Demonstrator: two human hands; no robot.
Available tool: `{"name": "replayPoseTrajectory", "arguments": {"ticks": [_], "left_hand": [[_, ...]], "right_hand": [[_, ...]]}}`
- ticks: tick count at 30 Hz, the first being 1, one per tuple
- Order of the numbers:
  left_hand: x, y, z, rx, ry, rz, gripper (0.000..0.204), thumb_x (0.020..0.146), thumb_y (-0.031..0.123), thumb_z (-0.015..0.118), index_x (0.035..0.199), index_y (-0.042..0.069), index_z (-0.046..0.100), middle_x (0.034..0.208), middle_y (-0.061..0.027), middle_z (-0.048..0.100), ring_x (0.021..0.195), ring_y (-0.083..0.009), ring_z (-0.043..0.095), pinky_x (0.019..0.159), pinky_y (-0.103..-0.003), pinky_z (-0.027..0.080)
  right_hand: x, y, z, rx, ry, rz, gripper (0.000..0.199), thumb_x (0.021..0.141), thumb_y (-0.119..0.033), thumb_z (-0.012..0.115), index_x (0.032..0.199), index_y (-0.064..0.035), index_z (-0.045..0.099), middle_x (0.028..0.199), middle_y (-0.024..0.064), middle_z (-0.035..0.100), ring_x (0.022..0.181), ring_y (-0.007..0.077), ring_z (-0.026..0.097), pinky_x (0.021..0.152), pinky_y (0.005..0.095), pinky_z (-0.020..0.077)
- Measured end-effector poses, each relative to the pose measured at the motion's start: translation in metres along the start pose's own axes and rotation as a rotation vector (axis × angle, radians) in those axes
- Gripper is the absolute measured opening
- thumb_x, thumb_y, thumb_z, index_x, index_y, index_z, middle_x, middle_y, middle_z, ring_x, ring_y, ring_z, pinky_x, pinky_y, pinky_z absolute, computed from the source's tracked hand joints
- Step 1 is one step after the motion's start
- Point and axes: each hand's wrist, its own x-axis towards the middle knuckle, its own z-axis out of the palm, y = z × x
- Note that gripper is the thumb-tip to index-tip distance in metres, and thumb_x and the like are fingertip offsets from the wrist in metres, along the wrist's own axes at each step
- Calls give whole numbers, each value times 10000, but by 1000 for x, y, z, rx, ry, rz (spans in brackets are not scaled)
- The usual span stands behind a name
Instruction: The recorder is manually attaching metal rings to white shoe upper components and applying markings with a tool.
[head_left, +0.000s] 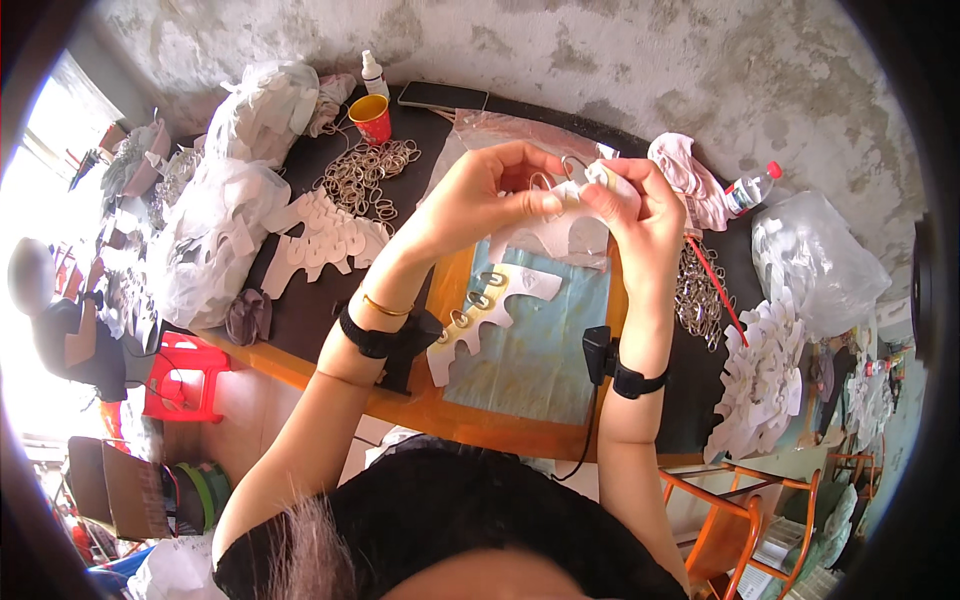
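Observation:
Above the far part of the blue mat [540, 360], both hands are raised and hold one white cut-out piece [545, 232] with scalloped edges. My left hand [490, 195] pinches it near a metal ring [541, 181]. My right hand [640, 205] is closed on its right end, where a folded white tab [612, 182] shows; another ring [573, 165] stands up between the hands. Fingers hide part of the grip. Below, a second white cut-out piece [515, 283] lies on the mat with several metal rings along its edge.
Loose rings [365, 172] are heaped at the left beside a red cup [371, 120], with more rings [700, 295] at the right by a red stick [715, 285]. White pieces [325, 238] and full plastic bags [215, 220] lie left; another white stack [762, 375] is right. A person [75, 330] sits far left.

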Motion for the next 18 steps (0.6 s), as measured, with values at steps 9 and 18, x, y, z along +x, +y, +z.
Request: {"name": "replayPoseTrajectory", "arguments": {"ticks": [9,18], "left_hand": [[6,-3,1,309,153,39,182,821,128,672,909,-15,603,768,16,589,710,-33,509,650,-201,438],[-2,5,-2,288,137,64,123,808,94,651,878,0,613,690,-2,580,663,-56,512,623,-222,432]], "right_hand": [[7,8,9,-375,43,-402,197,754,-33,707,917,14,607,889,70,644,812,121,594,697,248,474],[-1,3,10,-386,-62,-76,172,779,-45,675,915,41,614,790,82,657,728,89,596,614,237,469]]}}
